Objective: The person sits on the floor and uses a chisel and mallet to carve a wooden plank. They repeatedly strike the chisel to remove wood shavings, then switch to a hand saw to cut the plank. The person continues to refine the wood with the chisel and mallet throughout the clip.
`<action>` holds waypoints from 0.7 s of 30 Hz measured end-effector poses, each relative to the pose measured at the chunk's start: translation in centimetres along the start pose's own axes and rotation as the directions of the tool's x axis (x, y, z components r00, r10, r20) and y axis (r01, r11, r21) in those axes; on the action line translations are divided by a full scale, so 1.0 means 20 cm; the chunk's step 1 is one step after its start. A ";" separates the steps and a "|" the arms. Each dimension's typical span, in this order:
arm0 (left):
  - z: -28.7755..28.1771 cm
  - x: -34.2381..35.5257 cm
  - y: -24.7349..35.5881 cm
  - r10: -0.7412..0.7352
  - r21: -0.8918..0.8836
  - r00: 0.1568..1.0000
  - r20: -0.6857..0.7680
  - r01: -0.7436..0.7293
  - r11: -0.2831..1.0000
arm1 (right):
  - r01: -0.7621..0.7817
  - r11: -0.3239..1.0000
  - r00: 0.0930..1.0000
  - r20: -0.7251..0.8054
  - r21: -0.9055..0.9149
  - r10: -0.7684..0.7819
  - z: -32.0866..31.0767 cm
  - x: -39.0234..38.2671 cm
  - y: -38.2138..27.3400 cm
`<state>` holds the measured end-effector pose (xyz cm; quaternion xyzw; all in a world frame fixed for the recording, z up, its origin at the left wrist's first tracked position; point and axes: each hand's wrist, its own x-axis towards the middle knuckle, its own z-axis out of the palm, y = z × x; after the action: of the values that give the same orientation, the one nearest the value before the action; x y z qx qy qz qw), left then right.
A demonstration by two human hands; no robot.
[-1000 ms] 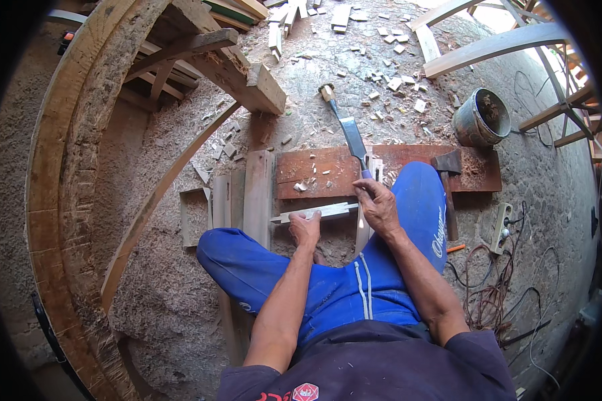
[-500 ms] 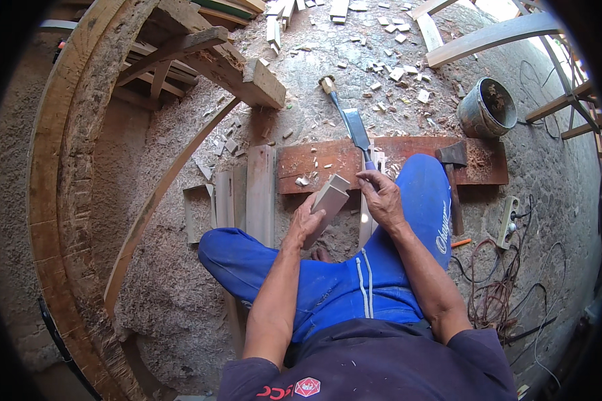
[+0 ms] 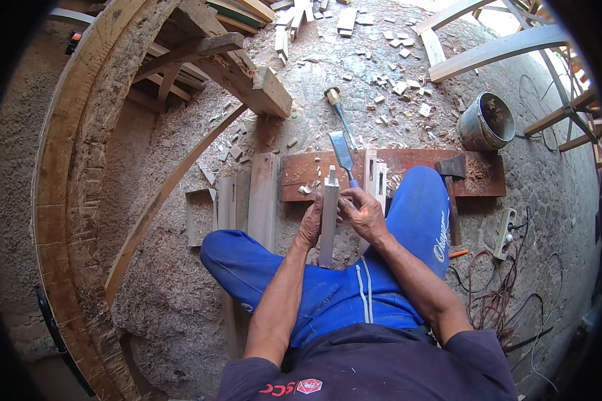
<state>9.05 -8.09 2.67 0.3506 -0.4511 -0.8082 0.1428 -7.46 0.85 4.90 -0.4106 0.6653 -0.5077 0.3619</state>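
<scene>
In my left hand (image 3: pixel 312 222) is a short wooden piece (image 3: pixel 328 224), upright between my knees, with a narrow tenon cut at its top end. My right hand (image 3: pixel 363 212) grips a wide chisel (image 3: pixel 342 152) by its purple handle, the blade pointing away from me. The right fingers come close to the piece's right side; whether they touch it, I cannot tell. Beyond the blade lies a second chisel (image 3: pixel 341 115) with a wooden handle and blue shank. Pale slotted wooden pieces (image 3: pixel 374 175) rest against the reddish plank (image 3: pixel 421 160) just right of my right hand.
An axe (image 3: pixel 451 170) leans on the plank by my right knee. Further right are a dirty bucket (image 3: pixel 478 137), a power strip (image 3: pixel 505 234) and tangled cords (image 3: pixel 491 287). A large curved timber (image 3: pixel 57 214) rises at left. Wood offcuts (image 3: pixel 399 87) and shavings litter the floor.
My left hand has turned the wooden piece from a tilt to upright, its tenon now showing. My right hand has moved left and closer to it, bringing the chisel along.
</scene>
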 end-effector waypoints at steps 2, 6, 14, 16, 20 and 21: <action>0.07 -0.02 0.04 0.266 0.342 0.963 -0.049 -0.234 0.910 | -0.006 1.000 1.000 -0.007 0.020 0.006 0.02 0.00 0.03; 0.10 -0.04 0.02 0.224 0.369 0.962 -0.159 -0.153 0.917 | 0.051 0.998 0.998 -0.018 -0.037 -0.052 0.03 0.03 0.03; -0.06 -0.05 -0.11 0.042 0.787 0.891 -0.451 0.375 0.489 | -0.016 0.991 0.997 -0.082 -0.131 0.005 -0.09 0.01 -0.06; -0.02 -0.05 -0.14 0.086 0.802 0.864 -0.495 0.417 0.428 | 0.051 0.979 0.993 -0.093 -0.197 -0.071 -0.10 -0.03 -0.04; -0.01 -0.07 -0.20 0.115 0.811 0.845 -0.522 0.450 0.374 | -0.178 0.961 0.973 0.111 -0.212 0.205 -0.16 -0.11 -0.26; -0.02 -0.07 -0.22 0.102 0.804 0.842 -0.530 0.461 0.375 | -0.118 0.957 0.984 0.100 -0.265 0.149 -0.16 -0.15 -0.25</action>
<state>10.70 -5.26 -0.49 0.6136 -0.7214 -0.3162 -0.0553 -8.31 3.99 10.70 -0.4378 0.7293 -0.3656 0.3779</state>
